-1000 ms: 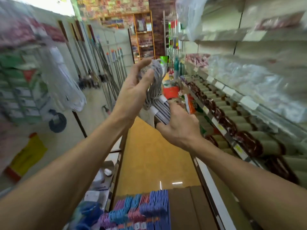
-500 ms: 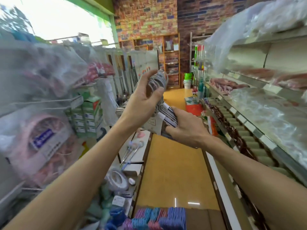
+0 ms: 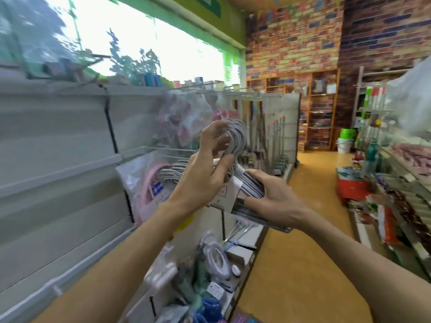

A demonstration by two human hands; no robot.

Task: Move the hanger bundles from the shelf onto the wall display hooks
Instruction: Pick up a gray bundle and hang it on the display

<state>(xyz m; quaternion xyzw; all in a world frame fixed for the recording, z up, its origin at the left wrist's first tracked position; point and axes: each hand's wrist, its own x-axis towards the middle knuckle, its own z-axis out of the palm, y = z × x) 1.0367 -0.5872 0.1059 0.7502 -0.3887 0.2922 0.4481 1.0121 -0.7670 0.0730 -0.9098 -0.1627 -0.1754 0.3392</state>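
Both hands grip grey wire hanger bundle point(image 3: 242, 183): left hand point(image 3: 205, 180) fingers round curved hooks, right hand point(image 3: 275, 201) clamps bars.

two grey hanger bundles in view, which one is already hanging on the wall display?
The rear grey hanger bundle, hanging off a wall hook beside the pink bagged goods. The other bundle is off the display, gripped by the left hand and right hand.
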